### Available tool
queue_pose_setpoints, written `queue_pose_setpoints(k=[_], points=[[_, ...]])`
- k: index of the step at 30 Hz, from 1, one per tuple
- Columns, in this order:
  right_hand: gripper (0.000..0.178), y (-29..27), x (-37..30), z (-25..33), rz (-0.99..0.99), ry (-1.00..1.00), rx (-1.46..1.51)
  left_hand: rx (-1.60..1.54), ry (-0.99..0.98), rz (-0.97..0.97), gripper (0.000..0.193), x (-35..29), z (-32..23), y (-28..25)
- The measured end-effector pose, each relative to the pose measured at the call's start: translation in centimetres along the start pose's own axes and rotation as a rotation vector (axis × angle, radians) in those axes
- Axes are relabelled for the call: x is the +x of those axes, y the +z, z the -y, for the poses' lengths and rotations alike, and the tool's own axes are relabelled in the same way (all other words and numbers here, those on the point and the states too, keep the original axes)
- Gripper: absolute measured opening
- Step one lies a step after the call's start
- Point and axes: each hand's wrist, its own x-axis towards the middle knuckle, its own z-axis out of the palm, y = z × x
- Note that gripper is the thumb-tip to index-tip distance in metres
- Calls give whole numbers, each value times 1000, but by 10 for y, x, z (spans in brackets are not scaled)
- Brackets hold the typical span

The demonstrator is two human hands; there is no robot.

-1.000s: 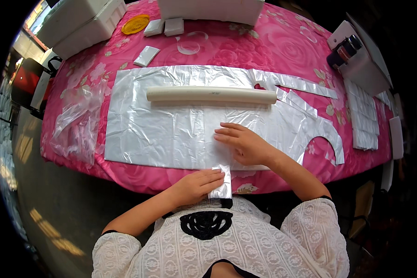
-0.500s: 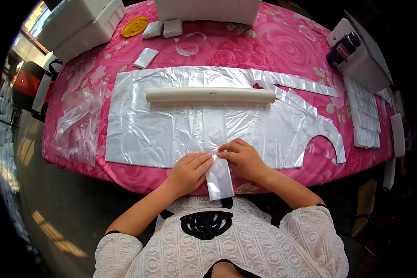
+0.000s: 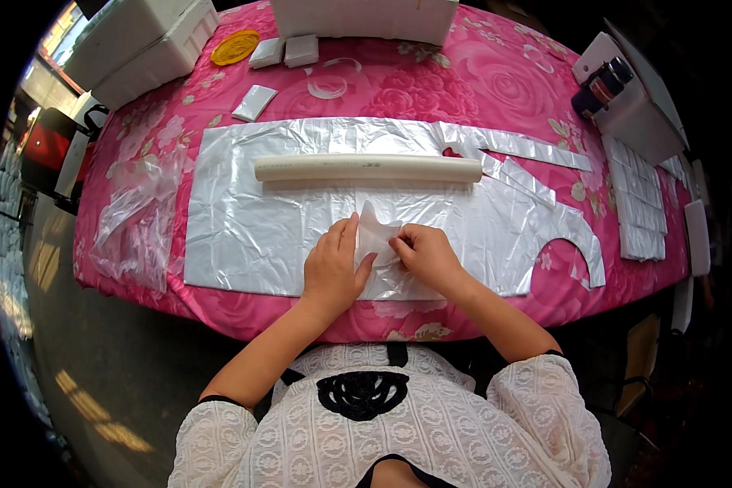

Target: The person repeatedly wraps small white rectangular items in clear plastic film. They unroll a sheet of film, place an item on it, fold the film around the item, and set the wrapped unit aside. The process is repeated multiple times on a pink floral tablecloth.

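A shiny white plastic apron point(image 3: 244, 236) lies spread on the table, its straps and curved cut-out toward the right. Across its far part rests a long cream tube point(image 3: 366, 169). At the apron's near middle, a thin white plastic flap point(image 3: 374, 236) stands up between my hands. My right hand point(image 3: 427, 252) is closed on the flap's right edge with thumb and fingertips. On the other side my left hand point(image 3: 332, 264) is open, its fingers stretched forward and thumb spread, beside the flap. Whether the left fingertips touch it I cannot tell.
Crumpled clear plastic point(image 3: 138, 224) lies at the left. Small folded white packets point(image 3: 254, 103) and a yellow disc point(image 3: 235, 47) sit farther back. White foam boxes point(image 3: 366, 20) line the far edge. At right are a dark bottle point(image 3: 602, 87) and folded plastic bundles point(image 3: 638, 199).
Both hands have moved forward, away from my body. The plastic strip that hung over the table's near edge is now up on the apron. My left hand has opened its fingers.
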Motion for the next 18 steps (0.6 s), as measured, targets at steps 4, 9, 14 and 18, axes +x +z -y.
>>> queue_pose_setpoints(k=[4,9,14,18], points=[[20,1,4,-8,-6,-10,14,168,247,30,66,-17,1,8],[20,-1,8,-6,29,54,19,199,319,324,73,-27,0,16],[16,0,4,-2,7,36,35,208,228,342,78,-27,-5,19],[23,8,-9,-4,-84,-97,-215,214,211,324,78,-27,-6,18]])
